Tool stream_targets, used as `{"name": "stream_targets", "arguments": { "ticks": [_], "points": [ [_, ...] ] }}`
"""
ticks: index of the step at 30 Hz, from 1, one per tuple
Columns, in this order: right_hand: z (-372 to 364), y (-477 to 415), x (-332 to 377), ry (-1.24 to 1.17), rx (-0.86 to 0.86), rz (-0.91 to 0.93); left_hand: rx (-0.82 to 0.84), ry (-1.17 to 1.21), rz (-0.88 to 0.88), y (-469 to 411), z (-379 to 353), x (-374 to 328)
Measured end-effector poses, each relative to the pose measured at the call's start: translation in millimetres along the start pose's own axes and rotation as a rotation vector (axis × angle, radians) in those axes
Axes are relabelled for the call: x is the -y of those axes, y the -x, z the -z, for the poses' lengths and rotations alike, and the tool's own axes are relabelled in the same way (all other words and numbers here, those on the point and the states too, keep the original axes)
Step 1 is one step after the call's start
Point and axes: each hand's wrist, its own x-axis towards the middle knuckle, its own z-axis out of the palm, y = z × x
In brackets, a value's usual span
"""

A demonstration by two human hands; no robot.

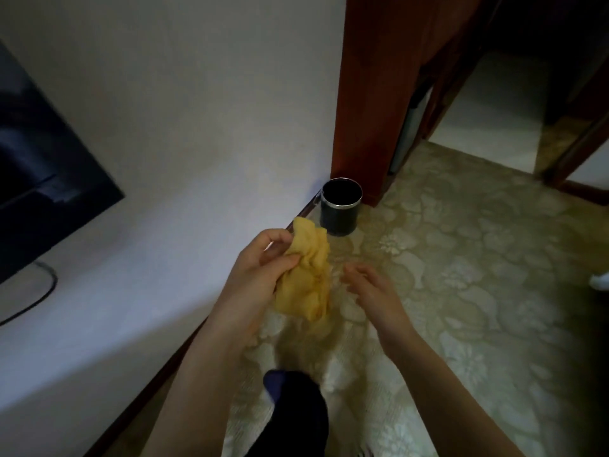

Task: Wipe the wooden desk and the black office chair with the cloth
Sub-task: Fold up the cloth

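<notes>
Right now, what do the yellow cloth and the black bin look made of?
Yellow cloth: soft fabric, matte; it bunches into loose folds where the left hand grips it. Black bin: likely metal or hard plastic, glossy dark wall with a shiny silver band at the rim; I cannot tell which.

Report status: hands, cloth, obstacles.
Left hand grips crumpled yellow cloth, held midair. Right hand open, empty. Black cylindrical bin stands ahead on patterned floor.

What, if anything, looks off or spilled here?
Nothing stands out. The black bin stands upright by the wall, the carpet shows no spill, and the yellow cloth is just bunched in the left hand. The right hand is open beside it.
</notes>
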Motion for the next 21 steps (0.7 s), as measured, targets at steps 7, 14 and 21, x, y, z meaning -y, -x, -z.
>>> {"name": "stream_targets", "arguments": {
  "ticks": [7, 14, 21],
  "points": [
    [24.3, -143.3, 61.4, -0.206, 0.231, -0.241, 0.127, -0.128, -0.125, -176.3, -53.9, -38.8],
    [60.9, -309.5, 182.5, -0.739, 0.154, -0.247, 0.316, -0.176, -0.237, -358.7, -114.3, -132.2],
    [117.6, -456.1, 261.9, -0.944, 0.136, -0.226, 0.271, -0.166, -0.309, -499.0, -176.0, -191.9]
  ]
}}
